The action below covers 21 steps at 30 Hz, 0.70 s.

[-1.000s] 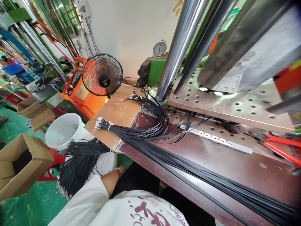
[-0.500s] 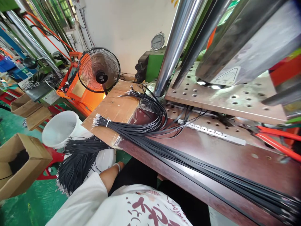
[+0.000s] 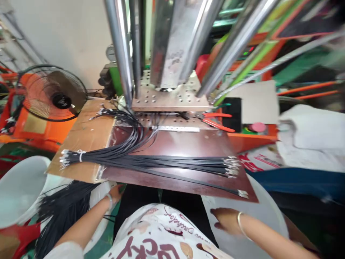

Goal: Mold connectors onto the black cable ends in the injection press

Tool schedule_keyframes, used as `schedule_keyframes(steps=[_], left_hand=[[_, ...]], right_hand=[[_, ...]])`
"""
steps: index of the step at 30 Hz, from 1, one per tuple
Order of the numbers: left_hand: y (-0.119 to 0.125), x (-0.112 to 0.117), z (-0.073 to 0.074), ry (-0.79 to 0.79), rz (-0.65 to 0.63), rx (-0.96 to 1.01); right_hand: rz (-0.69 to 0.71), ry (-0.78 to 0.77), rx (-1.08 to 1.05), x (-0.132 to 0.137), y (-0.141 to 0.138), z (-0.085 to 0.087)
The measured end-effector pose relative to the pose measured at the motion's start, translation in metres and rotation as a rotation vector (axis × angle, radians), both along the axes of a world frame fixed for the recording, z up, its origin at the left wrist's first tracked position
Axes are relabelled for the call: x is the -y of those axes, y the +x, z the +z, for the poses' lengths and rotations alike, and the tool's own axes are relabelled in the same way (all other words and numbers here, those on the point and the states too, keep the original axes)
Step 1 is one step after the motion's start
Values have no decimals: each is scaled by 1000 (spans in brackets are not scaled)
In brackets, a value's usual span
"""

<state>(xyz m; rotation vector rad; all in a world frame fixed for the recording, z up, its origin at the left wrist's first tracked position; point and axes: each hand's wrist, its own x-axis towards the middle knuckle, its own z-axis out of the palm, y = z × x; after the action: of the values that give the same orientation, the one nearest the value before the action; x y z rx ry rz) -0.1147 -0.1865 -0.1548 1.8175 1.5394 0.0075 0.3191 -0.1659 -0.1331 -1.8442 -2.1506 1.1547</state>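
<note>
My left hand (image 3: 115,193) is low at the table's front edge, beside a white bucket (image 3: 100,196) full of black cables (image 3: 61,210). Its fingers are hidden. My right hand (image 3: 222,219), with a bangle on the wrist, lies over a white bin (image 3: 260,210) with its fingers stretched out and nothing in them. On the brown table (image 3: 178,144) lies a long bundle of black cables (image 3: 151,162). A white tie (image 3: 80,155) binds the bundle near its left end, and metal terminals (image 3: 231,167) show at its right end.
A press with steel columns (image 3: 118,54) and a perforated plate (image 3: 172,97) stands at the back. Red pliers (image 3: 218,120) and a metal strip (image 3: 175,128) lie before it. There is cardboard (image 3: 83,135) and a fan (image 3: 54,94) at the left, and blurred white and blue cloth (image 3: 309,136) at the right.
The view has swung to the right and now faces the press squarely. My right hand has come into view over the white bin. My left hand stays low by the bucket.
</note>
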Motion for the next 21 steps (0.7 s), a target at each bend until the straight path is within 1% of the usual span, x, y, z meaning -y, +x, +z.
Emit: schedule_keyframes(steps=[1,2,3,4,5,6,7,8,9,10,11,13,14,16,18,19,21], left_hand=[[0,-3,6,-12,-55,1],[2,-5,18,-15,-138,24],[5,-7,34,5,-259,71],[11,-10,53,58,-404,124],[21,-15,74,151,-563,169],[34,-23,93,288,-708,191],[49,-34,110,444,-784,161],[67,-48,123,582,-795,94],[85,-63,132,677,-774,15],[102,-79,136,732,-741,-63],[117,-94,137,754,-703,-131],[138,-120,134,739,-629,-215],[144,-130,132,721,-595,-225],[147,-142,131,672,-553,-180],[145,-148,137,610,-541,-117],[144,-150,141,570,-537,-110],[144,-155,151,453,-522,-162]], right_hand=[[111,-88,-65,-4,2,23],[318,-192,-174,-13,0,48],[503,-217,-292,-28,-5,74],[606,-101,-350,-48,-12,97],[644,123,-325,-71,-20,116],[609,389,-176,-98,-29,129],[537,600,28,-124,-38,135],[445,713,222,-150,-45,136],[383,764,361,-172,-50,132],[372,775,449,-191,-53,125],[393,761,500,-205,-54,118],[487,739,520,-219,-50,107],[520,743,524,-220,-45,105],[500,781,527,-211,-32,106],[391,830,464,-192,-17,110],[322,856,388,-180,-9,111],[172,908,182,-152,3,111]])
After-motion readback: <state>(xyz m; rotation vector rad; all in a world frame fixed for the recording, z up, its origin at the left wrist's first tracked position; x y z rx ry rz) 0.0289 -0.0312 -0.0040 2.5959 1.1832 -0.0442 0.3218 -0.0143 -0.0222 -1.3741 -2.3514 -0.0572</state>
